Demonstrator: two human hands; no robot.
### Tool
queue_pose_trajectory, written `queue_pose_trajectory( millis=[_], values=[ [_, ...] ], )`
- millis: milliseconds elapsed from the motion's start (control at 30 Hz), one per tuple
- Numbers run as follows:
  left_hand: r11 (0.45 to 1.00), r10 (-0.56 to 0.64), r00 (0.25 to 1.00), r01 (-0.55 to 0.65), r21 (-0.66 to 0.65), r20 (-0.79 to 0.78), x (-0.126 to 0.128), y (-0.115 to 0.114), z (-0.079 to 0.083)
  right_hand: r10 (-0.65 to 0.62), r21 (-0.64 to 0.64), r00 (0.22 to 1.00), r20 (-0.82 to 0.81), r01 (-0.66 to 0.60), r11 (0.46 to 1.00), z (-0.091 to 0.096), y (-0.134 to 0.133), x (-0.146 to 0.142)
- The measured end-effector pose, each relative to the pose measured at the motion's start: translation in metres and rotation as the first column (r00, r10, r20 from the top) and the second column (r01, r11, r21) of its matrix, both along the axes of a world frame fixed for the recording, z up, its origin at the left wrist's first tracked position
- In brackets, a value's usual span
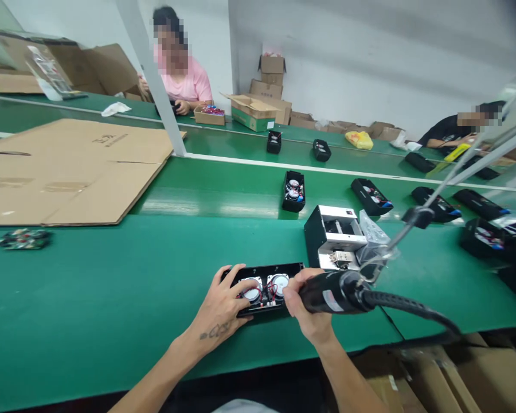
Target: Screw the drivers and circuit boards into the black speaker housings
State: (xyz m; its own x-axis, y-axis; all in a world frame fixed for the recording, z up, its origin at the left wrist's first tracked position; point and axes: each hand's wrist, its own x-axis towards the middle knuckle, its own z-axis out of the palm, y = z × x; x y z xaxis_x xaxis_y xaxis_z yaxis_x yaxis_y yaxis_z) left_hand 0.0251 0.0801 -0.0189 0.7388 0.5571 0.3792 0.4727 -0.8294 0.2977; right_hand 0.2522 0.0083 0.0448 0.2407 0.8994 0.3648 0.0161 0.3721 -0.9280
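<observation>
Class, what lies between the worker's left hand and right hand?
In the head view, an open black case with two round white parts inside lies between the left hand and the right hand, which grips a black tool.

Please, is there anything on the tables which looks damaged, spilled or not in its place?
Nothing looks spilled or clearly damaged. The flattened cardboard at left looks a little odd: it lies askew across the green surface, where open black cases lie farther right.
</observation>
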Motion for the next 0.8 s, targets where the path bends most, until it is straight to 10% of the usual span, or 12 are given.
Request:
queue_pose_trajectory(
  millis=[133,267,400,633,800],
  values=[
    [1.0,-0.017,0.999,0.017,-0.001,0.036,0.0,0.005,-0.003,-0.021,0.173,0.993,-0.119,0.042,0.984,0.03,0.009,0.03],
    [1.0,-0.014,0.999,0.014,0.002,0.035,0.001,0.007,-0.004,-0.522,0.183,0.843,-0.131,0.538,0.823,0.055,0.029,0.095],
    [1.0,-0.011,1.0,0.011,-0.004,0.025,0.001,0.007,-0.002,-0.681,0.167,0.732,0.013,0.67,0.723,0.051,0.049,0.138],
    [1.0,-0.003,1.0,0.003,-0.013,-0.002,0.001,0.005,0.002,-0.217,-0.124,0.976,0.017,0.217,0.968,0.041,0.027,0.094],
    [0.999,-0.007,0.999,0.005,-0.041,-0.037,0.002,0.001,0.005,0.151,0.044,0.953,-0.263,-0.144,0.989,0.043,0.007,0.01]
  ],
)
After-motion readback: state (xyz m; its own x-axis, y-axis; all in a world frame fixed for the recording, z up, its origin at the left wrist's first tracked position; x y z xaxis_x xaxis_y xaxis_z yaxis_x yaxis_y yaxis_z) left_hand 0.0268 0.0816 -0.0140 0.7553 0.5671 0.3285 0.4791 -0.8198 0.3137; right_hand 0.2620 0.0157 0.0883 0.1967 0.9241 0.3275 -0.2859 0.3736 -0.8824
